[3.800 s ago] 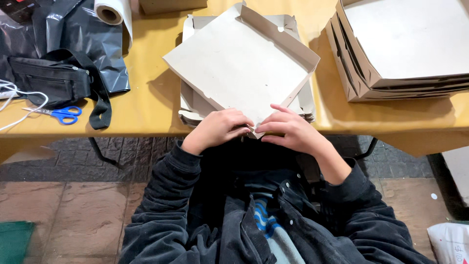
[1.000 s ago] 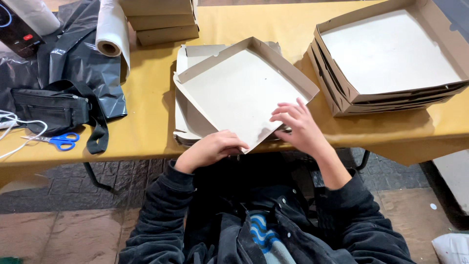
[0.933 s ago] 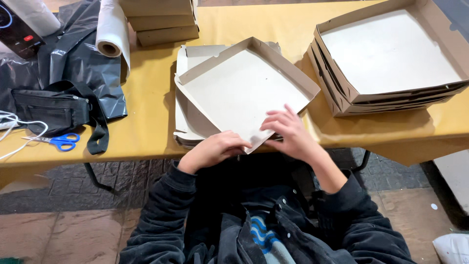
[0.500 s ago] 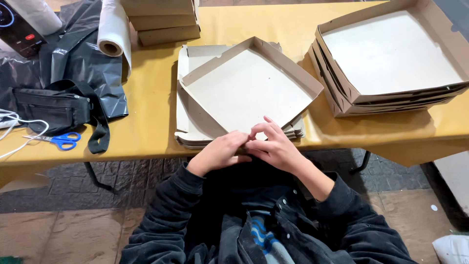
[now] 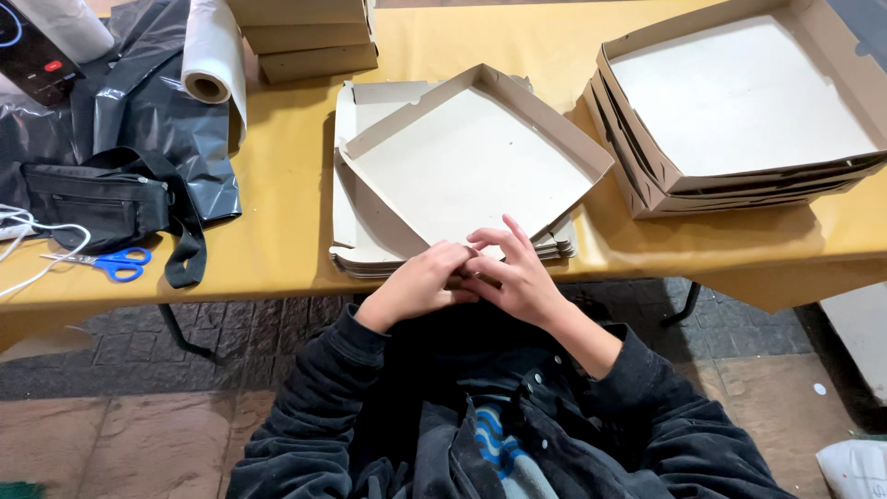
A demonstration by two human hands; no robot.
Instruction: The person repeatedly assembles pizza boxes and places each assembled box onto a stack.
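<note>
On the left part of the yellow table lie blue-handled scissors, a black pouch, black plastic sheeting and a white roll. At centre, a half-folded cardboard tray sits turned diagonally on a stack of flat blanks; one corner points at the person, the opposite corner away. The left hand is curled closed at that near corner, and the right hand overlaps it, fingers bent onto the tray floor. Whether the hands pinch the cardboard cannot be told. Both forearms are in dark sleeves. To the right stands a stack of finished trays. Below is brick-patterned paving.
</note>
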